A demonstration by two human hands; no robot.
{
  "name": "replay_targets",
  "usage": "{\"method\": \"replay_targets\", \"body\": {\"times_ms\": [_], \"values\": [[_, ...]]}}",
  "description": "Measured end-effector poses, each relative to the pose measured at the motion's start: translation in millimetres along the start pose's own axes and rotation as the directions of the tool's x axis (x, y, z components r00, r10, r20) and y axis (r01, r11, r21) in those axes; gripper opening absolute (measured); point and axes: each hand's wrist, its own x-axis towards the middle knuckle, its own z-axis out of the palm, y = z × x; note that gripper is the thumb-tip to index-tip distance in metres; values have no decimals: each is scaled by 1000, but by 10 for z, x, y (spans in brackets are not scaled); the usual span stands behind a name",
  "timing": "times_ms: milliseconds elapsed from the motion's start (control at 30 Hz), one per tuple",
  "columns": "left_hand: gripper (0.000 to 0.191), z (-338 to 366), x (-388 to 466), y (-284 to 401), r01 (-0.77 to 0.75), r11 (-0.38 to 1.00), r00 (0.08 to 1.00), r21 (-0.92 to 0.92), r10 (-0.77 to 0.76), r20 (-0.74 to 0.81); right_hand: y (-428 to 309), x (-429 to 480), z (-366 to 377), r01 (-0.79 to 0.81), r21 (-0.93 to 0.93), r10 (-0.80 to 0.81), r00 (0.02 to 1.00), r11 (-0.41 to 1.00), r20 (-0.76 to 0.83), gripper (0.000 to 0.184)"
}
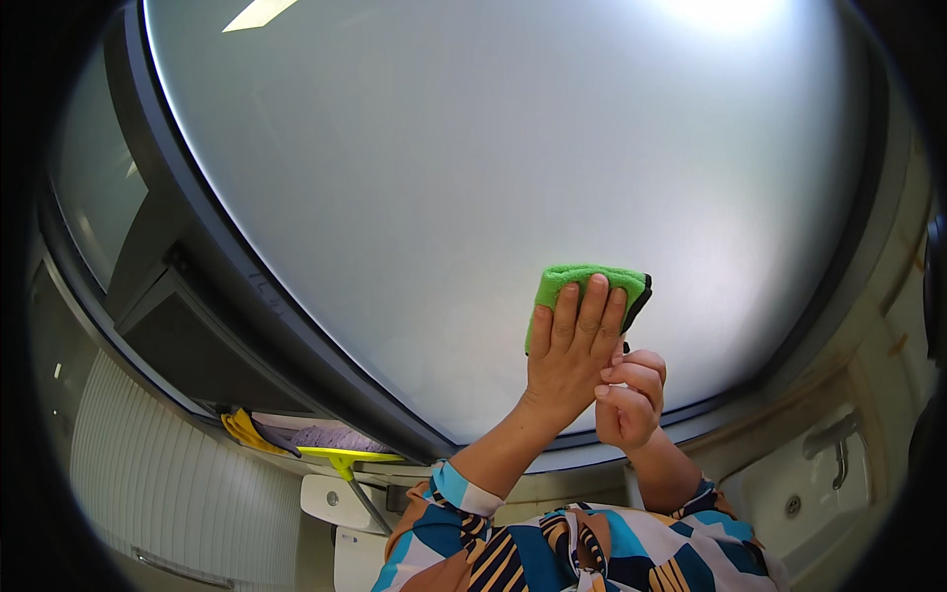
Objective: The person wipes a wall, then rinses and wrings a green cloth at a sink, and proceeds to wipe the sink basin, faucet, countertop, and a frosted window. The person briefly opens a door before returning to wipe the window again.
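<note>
My left hand point(573, 344) lies flat on a folded green microfiber cloth point(592, 275) with a black edge, its fingers spread and pressing the cloth against a frosted glass pane point(473, 185). Just below and to the right of the cloth is my right hand point(632, 392), its fingers curled near the left wrist and the cloth's dark lower corner. Whether the right fingertips pinch part of the cloth cannot be told.
A dark metal window frame point(266, 296) borders the pane. At lower left are a yellow cloth point(251, 433), a lime-green squeegee or mop head point(348, 455) with a purple pad, and a white toilet tank point(333, 502). A white sink point(806, 496) with a faucet point(840, 462) stands at lower right.
</note>
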Motion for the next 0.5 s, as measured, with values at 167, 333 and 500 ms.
{"method": "replay_targets", "body": {"times_ms": [167,333,500], "values": [[58,-331,-39,-258,-33,997,976,-66,47,212,-37,113,170,-51,22,50,997,998,51,32],[61,-434,-231,-652,-32,998,983,-47,40,177,-41,117,375,-121,-228,140,988,966,69,56],[64,-459,-661,-1090,100,995,992,-19,-99,78,39,177,517,-29,-544,109,987,838,114,60]]}}
